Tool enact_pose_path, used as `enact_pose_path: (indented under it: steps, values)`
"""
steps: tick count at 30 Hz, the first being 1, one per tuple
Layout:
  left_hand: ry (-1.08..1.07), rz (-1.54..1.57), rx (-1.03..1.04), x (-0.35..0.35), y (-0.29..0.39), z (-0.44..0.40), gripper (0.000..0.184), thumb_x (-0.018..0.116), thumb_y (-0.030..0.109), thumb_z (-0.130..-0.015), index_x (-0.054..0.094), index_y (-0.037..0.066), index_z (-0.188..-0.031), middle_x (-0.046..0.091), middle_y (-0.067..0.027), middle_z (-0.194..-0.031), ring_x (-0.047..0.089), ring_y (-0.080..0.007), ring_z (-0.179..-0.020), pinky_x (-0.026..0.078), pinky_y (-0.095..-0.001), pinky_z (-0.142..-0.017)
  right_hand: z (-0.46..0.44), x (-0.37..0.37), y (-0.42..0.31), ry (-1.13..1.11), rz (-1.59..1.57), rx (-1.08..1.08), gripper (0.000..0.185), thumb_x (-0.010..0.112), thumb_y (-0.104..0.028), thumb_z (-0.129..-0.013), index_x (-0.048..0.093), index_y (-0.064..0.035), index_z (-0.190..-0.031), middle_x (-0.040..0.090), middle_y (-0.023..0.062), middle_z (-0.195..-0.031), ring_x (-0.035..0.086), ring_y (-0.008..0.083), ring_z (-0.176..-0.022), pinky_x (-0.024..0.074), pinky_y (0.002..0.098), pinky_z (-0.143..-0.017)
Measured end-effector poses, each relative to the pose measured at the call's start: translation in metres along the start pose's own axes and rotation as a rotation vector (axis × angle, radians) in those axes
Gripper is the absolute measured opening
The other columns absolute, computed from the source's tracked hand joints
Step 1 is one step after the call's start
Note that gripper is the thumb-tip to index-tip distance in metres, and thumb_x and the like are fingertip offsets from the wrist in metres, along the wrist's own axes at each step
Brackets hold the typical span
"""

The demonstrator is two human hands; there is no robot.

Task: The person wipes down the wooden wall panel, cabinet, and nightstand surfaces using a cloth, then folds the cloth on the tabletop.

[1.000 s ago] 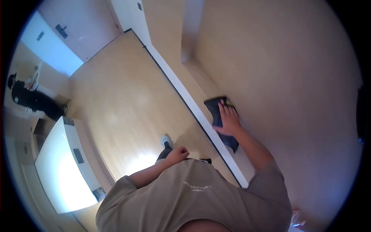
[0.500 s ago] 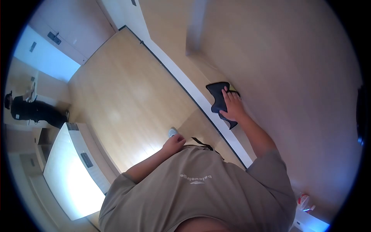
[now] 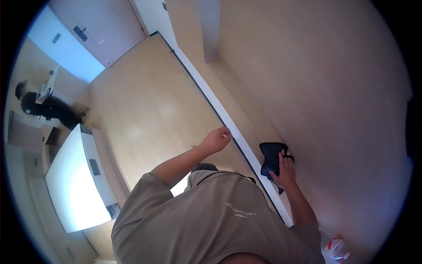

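A black, wavy-edged object (image 3: 271, 158) lies flat against the pale wooden surface at the right, just past the white edge strip (image 3: 220, 108). My right hand (image 3: 285, 171) rests on its right side with the fingers spread, near a bit of yellow-green. My left hand (image 3: 219, 137) is in front of my body over the floor, close to the white strip, with its fingers curled. Whether something small is inside those fingers I cannot make out.
A person in black (image 3: 48, 105) stands at the far left. Below is a brightly lit white cabinet or panel (image 3: 74, 185). A door (image 3: 101, 31) is at the upper left. Red and white plastic packaging (image 3: 335, 247) lies at the lower right.
The view has shifted. My left hand has moved forward and right, toward the white strip. The black object and my right hand on it now appear lower and further right.
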State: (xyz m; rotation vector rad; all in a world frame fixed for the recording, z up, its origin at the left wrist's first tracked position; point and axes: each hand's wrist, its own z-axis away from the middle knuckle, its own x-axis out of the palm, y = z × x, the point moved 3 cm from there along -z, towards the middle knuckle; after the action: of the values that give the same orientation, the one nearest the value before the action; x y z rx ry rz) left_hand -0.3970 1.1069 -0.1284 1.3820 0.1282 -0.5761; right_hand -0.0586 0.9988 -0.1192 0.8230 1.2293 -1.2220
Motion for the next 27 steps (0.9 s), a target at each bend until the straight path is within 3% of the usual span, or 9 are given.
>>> enact_pose_path:
  steps: [5,8,13,17,21,23,27]
  values:
    - [0.101,-0.180,0.048,-0.010,0.007,-0.044,0.019,0.064,0.022,-0.086,0.066,0.006,-0.094,0.068,-0.0139,-0.091,0.066,-0.0284,-0.083,0.052,-0.0382,-0.075,-0.006,-0.004,-0.007,-0.073,0.020,0.094,0.108,0.076,-0.046,-0.072,0.016,-0.0050,-0.152,0.033,0.0184,-0.150,0.035,0.0402,-0.134,0.0258,0.0495,-0.113]
    - [0.275,-0.335,0.148,-0.036,0.013,-0.089,0.019,0.067,0.020,-0.080,0.069,0.006,-0.092,0.068,-0.0152,-0.097,0.065,-0.0311,-0.090,0.052,-0.0412,-0.080,-0.018,-0.006,-0.013,-0.021,-0.012,0.072,0.113,0.078,-0.050,-0.069,0.016,-0.0041,-0.152,0.033,0.0188,-0.149,0.035,0.0398,-0.134,0.0242,0.0496,-0.114]
    - [0.361,-0.544,0.205,-0.066,0.020,-0.188,0.025,0.069,0.027,-0.076,0.070,0.008,-0.093,0.066,-0.0148,-0.100,0.061,-0.0360,-0.096,0.051,-0.0437,-0.085,-0.082,-0.016,-0.042,-0.050,-0.009,-0.009,0.121,0.080,-0.054,-0.064,0.015,-0.0008,-0.151,0.037,0.0218,-0.144,0.037,0.0412,-0.132,0.0256,0.0496,-0.113]
    - [0.317,-0.681,0.274,-0.088,0.029,-0.231,0.037,0.072,0.035,-0.073,0.070,0.009,-0.100,0.065,-0.0101,-0.107,0.057,-0.0320,-0.107,0.046,-0.0425,-0.093,-0.156,-0.033,-0.080,-0.038,0.008,-0.066,0.117,0.076,-0.058,-0.067,0.016,-0.0023,-0.152,0.038,0.0190,-0.145,0.038,0.0365,-0.133,0.0224,0.0469,-0.116]
    - [0.316,-0.672,0.423,-0.096,0.032,-0.254,0.035,0.076,0.036,-0.073,0.071,0.009,-0.095,0.066,-0.0115,-0.098,0.059,-0.0332,-0.100,0.048,-0.0421,-0.087,-0.223,-0.046,-0.109,0.022,-0.025,-0.102,0.116,0.074,-0.061,-0.068,0.018,-0.0025,-0.151,0.039,0.0189,-0.144,0.038,0.0347,-0.134,0.0219,0.0463,-0.116]
    - [0.250,-0.669,0.700,-0.083,0.028,-0.243,0.029,0.075,0.034,-0.076,0.072,0.010,-0.094,0.065,-0.0101,-0.096,0.059,-0.0303,-0.097,0.047,-0.0416,-0.084,-0.226,-0.042,-0.123,0.003,0.008,-0.084,0.114,0.072,-0.062,-0.069,0.019,-0.0034,-0.151,0.038,0.0177,-0.145,0.037,0.0332,-0.135,0.0220,0.0457,-0.117]
    - [0.135,-0.566,0.823,-0.083,0.021,-0.241,0.012,0.071,0.021,-0.077,0.071,0.013,-0.086,0.064,-0.0073,-0.097,0.058,-0.0289,-0.099,0.046,-0.0414,-0.079,-0.228,-0.042,-0.124,-0.026,0.010,-0.033,0.110,0.071,-0.061,-0.071,0.021,-0.0060,-0.152,0.039,0.0165,-0.145,0.038,0.0322,-0.134,0.0232,0.0458,-0.116]
